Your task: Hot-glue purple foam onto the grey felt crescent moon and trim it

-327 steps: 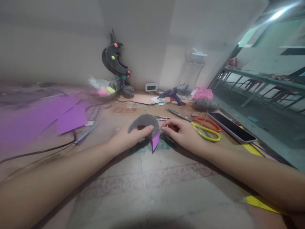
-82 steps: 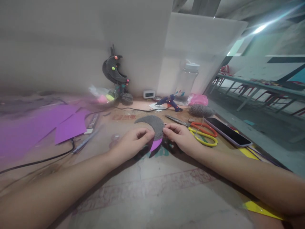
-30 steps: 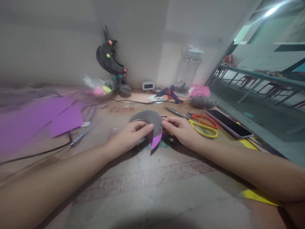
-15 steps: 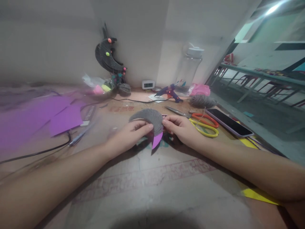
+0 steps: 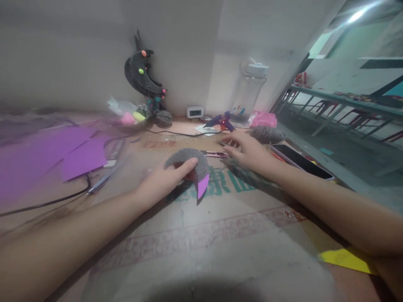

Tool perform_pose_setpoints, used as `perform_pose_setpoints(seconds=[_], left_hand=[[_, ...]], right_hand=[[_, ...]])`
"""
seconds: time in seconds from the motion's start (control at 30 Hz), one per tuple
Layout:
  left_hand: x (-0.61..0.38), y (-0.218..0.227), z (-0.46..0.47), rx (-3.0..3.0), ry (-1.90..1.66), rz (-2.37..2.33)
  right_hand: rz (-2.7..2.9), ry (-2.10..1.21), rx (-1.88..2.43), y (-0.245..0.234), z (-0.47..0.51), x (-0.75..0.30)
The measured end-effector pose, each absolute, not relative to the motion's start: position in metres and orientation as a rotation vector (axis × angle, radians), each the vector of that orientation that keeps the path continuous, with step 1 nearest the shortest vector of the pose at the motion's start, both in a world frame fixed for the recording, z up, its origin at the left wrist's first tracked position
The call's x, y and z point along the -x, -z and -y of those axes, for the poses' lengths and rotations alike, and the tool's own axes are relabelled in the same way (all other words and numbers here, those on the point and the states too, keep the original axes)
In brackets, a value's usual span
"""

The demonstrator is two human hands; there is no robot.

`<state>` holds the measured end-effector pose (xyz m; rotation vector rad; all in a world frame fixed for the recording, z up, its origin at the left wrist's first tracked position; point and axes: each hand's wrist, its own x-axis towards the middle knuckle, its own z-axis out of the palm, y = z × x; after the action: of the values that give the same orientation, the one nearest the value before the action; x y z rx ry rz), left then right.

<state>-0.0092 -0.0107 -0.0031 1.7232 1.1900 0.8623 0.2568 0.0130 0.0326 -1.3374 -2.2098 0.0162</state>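
Note:
A purple crescent wrapped mostly in grey yarn [image 5: 201, 161] is pinched in my left hand [image 5: 171, 178], thumb on its face. Its purple tip, bare of yarn, points down toward me. My right hand [image 5: 248, 149] is off the crescent, fingers apart and seemingly holding nothing, just below the dark blue glue gun [image 5: 220, 121]. Whether a fingertip touches the glue gun I cannot tell. Beneath this hand the scissors are mostly hidden. A pink-handled slim tool [image 5: 217, 154] lies between the crescent and my right hand.
Purple sheets [image 5: 85, 153] and a pen [image 5: 102, 182] lie at left. A dark crescent with coloured balls [image 5: 137, 73] leans on the wall. At the back are a small clock [image 5: 195, 112], a clear bottle [image 5: 250, 90] and grey yarn [image 5: 267, 133]. A phone [image 5: 302, 161] lies right.
My right hand has let go of the crescent and moved up and right, over the scissors toward the glue gun. The left hand has shifted slightly left and down with the crescent.

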Motion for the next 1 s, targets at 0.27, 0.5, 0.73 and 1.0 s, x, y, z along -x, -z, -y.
perform_pose_setpoints(seconds=[0.27, 0.5, 0.73, 1.0], left_hand=[[0.006, -0.005, 0.016, -1.767, -0.834, -1.260], [0.006, -0.011, 0.020, -1.765, -0.786, -1.210], [0.002, -0.016, 0.021, -1.698, -0.814, -1.127], [0.001, -0.018, 0.020, -1.662, -0.766, -1.252]], right_hand=[[2.556, 0.243, 1.250, 0.001, -0.027, -0.256], [2.450, 0.275, 1.495, -0.001, -0.026, -0.261], [2.001, -0.115, 1.514, -0.032, -0.016, -0.261], [1.957, -0.771, 1.197, -0.034, 0.014, -0.240]])
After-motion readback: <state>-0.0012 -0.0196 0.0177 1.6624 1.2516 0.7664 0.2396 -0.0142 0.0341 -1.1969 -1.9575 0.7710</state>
